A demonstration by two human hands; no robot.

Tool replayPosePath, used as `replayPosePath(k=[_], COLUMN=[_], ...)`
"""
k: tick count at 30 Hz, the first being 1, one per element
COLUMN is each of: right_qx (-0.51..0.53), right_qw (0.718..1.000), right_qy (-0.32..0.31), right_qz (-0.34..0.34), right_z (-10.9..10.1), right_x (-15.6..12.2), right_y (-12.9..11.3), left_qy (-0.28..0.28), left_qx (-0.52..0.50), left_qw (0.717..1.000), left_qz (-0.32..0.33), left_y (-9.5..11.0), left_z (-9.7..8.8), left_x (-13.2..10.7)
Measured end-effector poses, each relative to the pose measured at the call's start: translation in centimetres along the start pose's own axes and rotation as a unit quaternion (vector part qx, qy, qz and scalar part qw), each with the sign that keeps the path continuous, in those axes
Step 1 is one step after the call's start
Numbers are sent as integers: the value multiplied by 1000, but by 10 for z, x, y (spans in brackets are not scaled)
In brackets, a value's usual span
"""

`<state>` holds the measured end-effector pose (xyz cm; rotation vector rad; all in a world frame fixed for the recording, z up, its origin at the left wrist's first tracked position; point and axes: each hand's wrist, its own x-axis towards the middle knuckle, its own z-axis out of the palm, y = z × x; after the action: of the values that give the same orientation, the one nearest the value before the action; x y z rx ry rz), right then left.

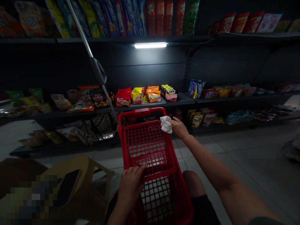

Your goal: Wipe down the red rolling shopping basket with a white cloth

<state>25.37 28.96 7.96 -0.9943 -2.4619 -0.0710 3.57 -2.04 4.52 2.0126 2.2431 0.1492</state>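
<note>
A red plastic shopping basket [150, 137] with grid walls stands between my knees, its raised handle pointing at the shelves. My right hand [180, 127] is closed on a crumpled white cloth [166, 124], which touches the basket's upper right rim. My left hand [132, 179] lies over the left side of the basket, fingers curled across its edge onto the grid. Part of the left thumb is hidden. Beside the handle's left corner, a slanting metal pole [81, 29] with a grey clip rises out of view.
Dark shelves [178, 100] with snack packets [154, 94] run across the front, under a bright tube light [150, 45]. At the lower left, a phone [67, 187] lies on a tan stool [82, 164]. Tiled floor [234, 156] extends to the right.
</note>
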Motion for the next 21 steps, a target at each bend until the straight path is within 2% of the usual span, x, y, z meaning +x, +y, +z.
replayPosePath(k=[2,5,8,10,11,12,14,18,21], right_qx=[63,144,167,157,149,139,117,43,-9], right_qw=[997,986,982,981,981,982,983,990,996], right_qy=[-20,-58,-87,-112,-122,-130,-142,-131,-82], right_qz=[-32,-56,-22,-6,-6,-11,-24,-16,29], right_z=[7,10,1,-6,-7,-7,-1,17,27], right_x=[-19,-86,-160,-191,-197,-196,-177,-88,-29], right_y=[-14,-60,-106,-122,-124,-122,-109,-71,-63], left_qy=[6,2,3,13,17,21,20,15,12], left_qx=[-4,5,14,12,10,9,8,11,6], left_qw=[1000,1000,1000,1000,1000,1000,1000,1000,1000], left_qz=[-3,-8,-7,-1,1,3,7,8,6], left_y=[0,-3,-7,-9,-9,-9,-9,-5,-5], left_z=[-1,2,6,8,9,9,9,6,7], left_x=[0,1,2,1,1,0,0,1,3])
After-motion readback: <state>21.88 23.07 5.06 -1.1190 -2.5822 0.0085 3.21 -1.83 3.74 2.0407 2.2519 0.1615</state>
